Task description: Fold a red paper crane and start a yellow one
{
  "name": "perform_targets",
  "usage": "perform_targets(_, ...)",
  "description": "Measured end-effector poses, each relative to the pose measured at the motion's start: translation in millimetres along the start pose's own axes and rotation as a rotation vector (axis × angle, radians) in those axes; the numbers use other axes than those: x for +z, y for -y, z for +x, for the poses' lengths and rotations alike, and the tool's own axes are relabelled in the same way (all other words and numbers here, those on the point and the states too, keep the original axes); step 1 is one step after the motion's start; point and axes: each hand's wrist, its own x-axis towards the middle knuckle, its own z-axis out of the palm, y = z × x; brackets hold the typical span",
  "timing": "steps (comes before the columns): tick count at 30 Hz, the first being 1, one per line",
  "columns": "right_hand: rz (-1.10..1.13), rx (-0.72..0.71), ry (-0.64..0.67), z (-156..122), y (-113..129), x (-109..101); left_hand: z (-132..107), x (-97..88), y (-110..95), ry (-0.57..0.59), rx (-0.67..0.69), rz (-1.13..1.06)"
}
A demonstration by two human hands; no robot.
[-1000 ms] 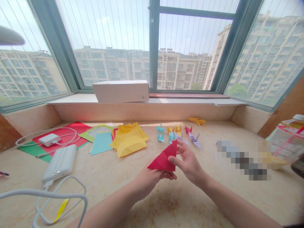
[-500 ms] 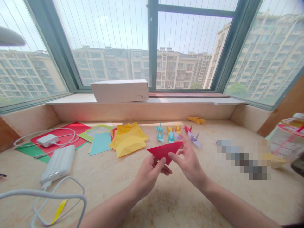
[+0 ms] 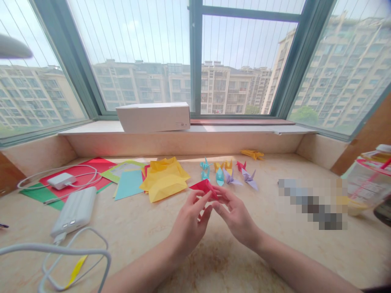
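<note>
A folded red paper (image 3: 203, 187) is held above the stone counter between both hands. My left hand (image 3: 188, 224) pinches its near edge from the left. My right hand (image 3: 234, 216) grips it from the right, fingers curled round it. Most of the red paper is hidden behind my fingers. Just beyond it stand several small paper cranes (image 3: 227, 173) in blue, yellow, red and purple. A crumpled heap of yellow paper (image 3: 165, 179) lies to the left of my hands.
Flat coloured sheets (image 3: 88, 175) lie at the back left with a white charger (image 3: 61, 180) on them. A white power bank (image 3: 75, 211) and cable (image 3: 76, 252) sit near left. A white box (image 3: 152, 116) rests on the sill. A clear plastic tub (image 3: 366, 179) stands at right.
The red paper was a wide flat triangle held up; now it is folded smaller and lower, with both hands closed in around it.
</note>
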Motion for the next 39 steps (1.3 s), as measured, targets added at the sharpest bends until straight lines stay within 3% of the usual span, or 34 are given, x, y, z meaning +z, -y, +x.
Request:
perform_targets(10,0.324,0.234,-0.144,12.8,-2.3,-8.3,1.6,-7.3,-2.4,0.055,0.135,0.139)
perform_targets(16,0.414,0.293,-0.147,11.2,0.3,-8.1,5.0,-6.2,0.8,0.023,-0.105,0.095)
perform_targets(24,0.436,0.304,-0.040,6.4,2.7,-1.9,11.5,-7.0,-0.5,-0.023,-0.357,-0.324)
perform_targets(30,0.560,0.271,-0.034,7.1,8.8,-5.9,12.6,-7.6,3.5,0.012,-0.380,-0.425)
perform_targets(39,0.424,0.232,-0.093,12.4,4.9,-16.2,13.1,-6.6,0.6,-0.031,-0.373,-0.582)
